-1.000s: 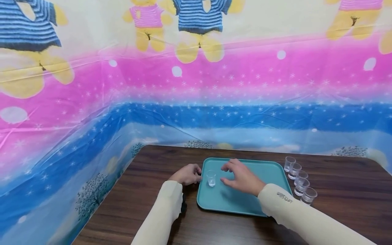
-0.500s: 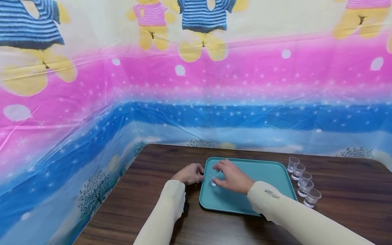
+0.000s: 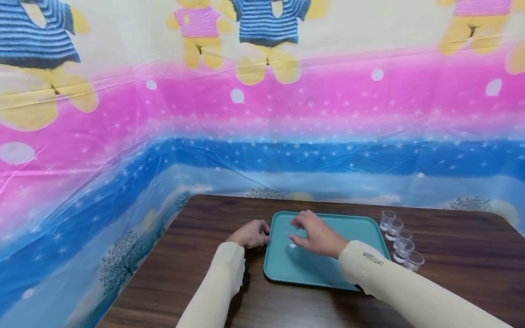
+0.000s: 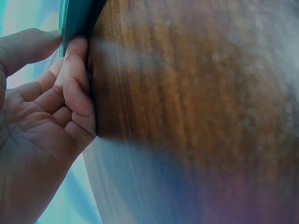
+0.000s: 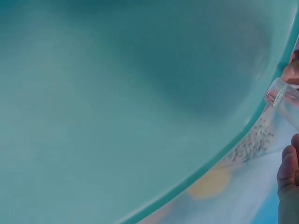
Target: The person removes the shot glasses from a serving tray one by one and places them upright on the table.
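Note:
A small clear shot glass [image 3: 293, 244] is at the left part of the teal tray [image 3: 332, 273]. The thumb and fingers of my right hand [image 3: 317, 237] hold it from the right, partly hiding it. In the right wrist view the shot glass [image 5: 276, 93] shows at the right edge, with fingers [image 5: 288, 172] below it; whether its base touches the tray cannot be told. My left hand [image 3: 250, 233] pinches the tray's left rim, the thumb on top and curled fingers beneath, as the left wrist view shows.
Several more clear shot glasses [image 3: 404, 249] stand in a slanting row on the dark wooden table [image 3: 451, 282], just right of the tray. A printed cloth [image 3: 328, 155] hangs behind and to the left of the table.
My right hand has come left to the shot glass, closed around it, and then shifted slightly right with it. My left hand has stayed at the tray's rim.

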Demonstrator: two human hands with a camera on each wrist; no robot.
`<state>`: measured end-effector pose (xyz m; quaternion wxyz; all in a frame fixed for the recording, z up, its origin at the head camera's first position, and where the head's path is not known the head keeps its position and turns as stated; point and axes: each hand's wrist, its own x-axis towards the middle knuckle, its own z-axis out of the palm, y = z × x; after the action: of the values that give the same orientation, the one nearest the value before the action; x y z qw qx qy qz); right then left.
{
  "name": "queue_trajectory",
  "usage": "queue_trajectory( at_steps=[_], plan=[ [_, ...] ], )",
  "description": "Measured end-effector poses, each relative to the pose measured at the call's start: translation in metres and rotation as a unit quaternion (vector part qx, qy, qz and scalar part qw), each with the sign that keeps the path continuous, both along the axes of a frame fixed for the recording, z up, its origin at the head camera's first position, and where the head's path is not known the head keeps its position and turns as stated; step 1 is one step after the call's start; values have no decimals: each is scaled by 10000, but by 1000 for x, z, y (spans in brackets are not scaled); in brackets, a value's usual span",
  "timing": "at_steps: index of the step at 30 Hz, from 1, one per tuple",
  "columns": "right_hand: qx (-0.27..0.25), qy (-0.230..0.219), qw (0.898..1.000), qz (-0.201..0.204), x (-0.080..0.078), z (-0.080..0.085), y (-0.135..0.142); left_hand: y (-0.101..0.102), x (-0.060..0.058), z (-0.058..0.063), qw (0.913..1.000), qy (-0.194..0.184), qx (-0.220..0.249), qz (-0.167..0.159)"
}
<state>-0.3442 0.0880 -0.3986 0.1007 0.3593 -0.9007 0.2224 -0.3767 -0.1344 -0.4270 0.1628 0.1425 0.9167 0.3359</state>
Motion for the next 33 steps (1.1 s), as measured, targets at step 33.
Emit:
queue_trajectory(
  at_steps=[33],
  plan=[
    [543, 176, 9920, -1127, 58, 15, 169, 1, 4, 2, 9993, 154, 121, -311]
  ],
)
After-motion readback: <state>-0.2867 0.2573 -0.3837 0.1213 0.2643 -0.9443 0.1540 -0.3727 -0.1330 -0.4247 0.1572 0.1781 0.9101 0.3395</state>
